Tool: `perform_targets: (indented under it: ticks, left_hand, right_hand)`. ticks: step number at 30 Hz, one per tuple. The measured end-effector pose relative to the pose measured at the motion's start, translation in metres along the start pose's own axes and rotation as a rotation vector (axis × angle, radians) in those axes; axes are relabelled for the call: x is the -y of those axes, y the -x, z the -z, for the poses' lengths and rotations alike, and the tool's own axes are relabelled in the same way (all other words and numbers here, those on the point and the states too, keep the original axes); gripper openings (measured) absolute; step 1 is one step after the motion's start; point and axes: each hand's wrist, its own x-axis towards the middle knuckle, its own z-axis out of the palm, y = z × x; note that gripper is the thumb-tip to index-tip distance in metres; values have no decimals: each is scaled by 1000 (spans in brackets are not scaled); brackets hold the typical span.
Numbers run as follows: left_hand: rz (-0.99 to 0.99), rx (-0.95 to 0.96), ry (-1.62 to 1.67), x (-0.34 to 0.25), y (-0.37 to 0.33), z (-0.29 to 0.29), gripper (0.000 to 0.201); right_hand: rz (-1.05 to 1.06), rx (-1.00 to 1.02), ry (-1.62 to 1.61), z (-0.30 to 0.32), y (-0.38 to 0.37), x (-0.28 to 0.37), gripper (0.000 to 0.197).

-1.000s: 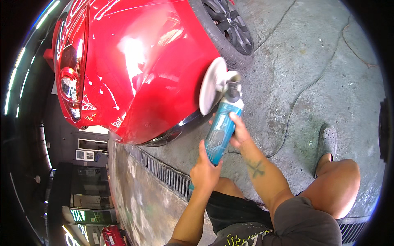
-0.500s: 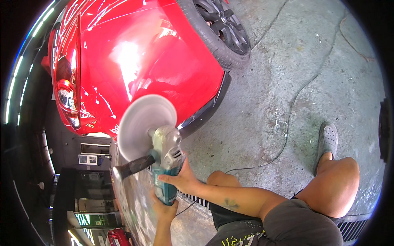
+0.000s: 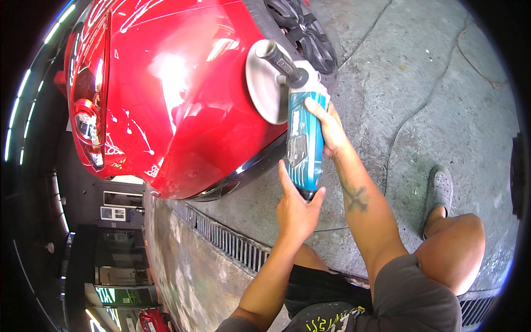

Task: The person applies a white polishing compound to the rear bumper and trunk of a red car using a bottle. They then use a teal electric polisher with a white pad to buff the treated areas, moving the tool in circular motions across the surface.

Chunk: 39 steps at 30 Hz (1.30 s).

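A teal electric polisher point(image 3: 299, 133) with a black side handle point(image 3: 281, 61) is held in both my hands. Near its metal head, my right hand point(image 3: 331, 128) is wrapped round the body, thumb on top. My left hand point(image 3: 297, 213) grips the rear end, fingers partly hidden beneath. The white round pad point(image 3: 264, 88) stands tilted against the glossy red car bodywork point(image 3: 204, 110), close behind the wheel point(image 3: 307, 39). Its face toward the paint is out of sight, so I cannot tell how much of it touches.
A dark cable point(image 3: 395, 138) lies across the grey concrete floor point(image 3: 359, 99). A drain grate point(image 3: 232, 243) runs below the bumper's dark lower trim point(image 3: 243, 171). The tail light point(image 3: 88, 130) is at the left. My foot in a grey clog point(image 3: 441, 188) rests at the right.
Both hands have carried the polisher right and up, from the bumper corner to the panel beside the wheel. It has turned, so its side handle now points up-left.
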Motion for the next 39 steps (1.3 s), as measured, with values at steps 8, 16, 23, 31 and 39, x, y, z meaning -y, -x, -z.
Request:
perform_targets:
  ticks: [8, 16, 23, 31, 39]
  left_hand:
    - [81, -171, 0, 67, 27, 31, 110]
    - [12, -378, 99, 212, 91, 66, 111]
    - [-119, -469, 56, 172, 51, 25, 108]
    - [-22, -220, 325, 26, -16, 25, 98]
    - [-18, -390, 55, 158, 60, 45, 115]
  right_hand:
    - [149, -105, -4, -49, 57, -64, 93]
    - [91, 138, 270, -126, 164, -139, 126]
    - [257, 185, 383, -119, 107, -78, 119]
    - [254, -29, 374, -86, 6, 8, 107]
    - [179, 102, 379, -128, 113, -68, 115]
